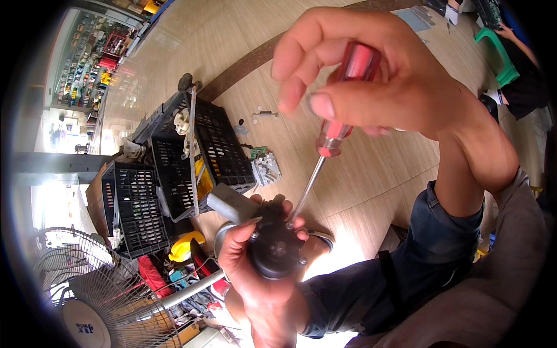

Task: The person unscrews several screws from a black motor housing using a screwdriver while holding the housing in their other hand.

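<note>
My right hand (400,87) is closed around the handle of a screwdriver (330,144) with a clear red grip, some of its fingers loosely curled. The metal shaft slants down to the left, and its tip meets the edge of a round black motor-like part (274,246) near a screw. That part lies in my left hand (264,293), thumb on one side and fingertips showing on the other. Screw heads (303,261) stand out on its rim. A grey block (233,203) sticks out from its far left side; how it is attached cannot be seen.
Black plastic crates (223,145) stand on the tiled floor at the left, beside a standing fan (96,290). Small parts and a white tray (267,168) lie near the crates. A green stool (506,72) and another person (522,81) are at the far right.
</note>
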Demonstrator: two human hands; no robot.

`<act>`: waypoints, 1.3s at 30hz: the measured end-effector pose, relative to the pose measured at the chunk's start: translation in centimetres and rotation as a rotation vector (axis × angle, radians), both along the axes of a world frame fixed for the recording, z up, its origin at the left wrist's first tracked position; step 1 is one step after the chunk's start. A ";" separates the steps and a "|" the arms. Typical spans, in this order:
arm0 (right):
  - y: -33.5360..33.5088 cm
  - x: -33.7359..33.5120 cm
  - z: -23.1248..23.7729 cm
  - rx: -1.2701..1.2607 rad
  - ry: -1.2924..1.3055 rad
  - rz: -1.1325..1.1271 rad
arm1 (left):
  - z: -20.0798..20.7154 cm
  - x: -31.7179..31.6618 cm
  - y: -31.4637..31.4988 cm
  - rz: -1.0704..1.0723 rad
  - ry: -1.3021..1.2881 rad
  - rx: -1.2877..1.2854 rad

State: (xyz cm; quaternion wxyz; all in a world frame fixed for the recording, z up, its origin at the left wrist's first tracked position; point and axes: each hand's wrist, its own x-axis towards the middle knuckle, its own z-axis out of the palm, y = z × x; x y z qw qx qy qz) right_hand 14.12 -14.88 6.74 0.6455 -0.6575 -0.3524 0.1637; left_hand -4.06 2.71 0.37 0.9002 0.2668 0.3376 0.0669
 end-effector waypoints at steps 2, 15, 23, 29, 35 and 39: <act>-0.2 0.7 -1.4 0.017 0.053 0.024 | 0.0 0.0 0.1 0.000 -0.012 -0.008; -1.2 2.7 -1.6 0.028 0.065 0.209 | -0.1 0.0 0.1 0.000 -0.009 0.006; -2.8 3.3 -3.1 0.093 0.057 0.312 | 0.3 0.3 -0.3 0.023 0.012 -0.014; -1.3 3.7 -3.4 0.144 0.052 0.395 | 0.0 0.1 0.1 0.000 -0.011 0.001; -2.7 5.1 -4.3 0.192 0.045 0.469 | 0.2 0.2 -0.1 0.002 -0.016 -0.005; -0.5 5.1 -4.2 0.226 0.041 0.524 | 0.1 0.1 0.1 0.001 -0.027 0.001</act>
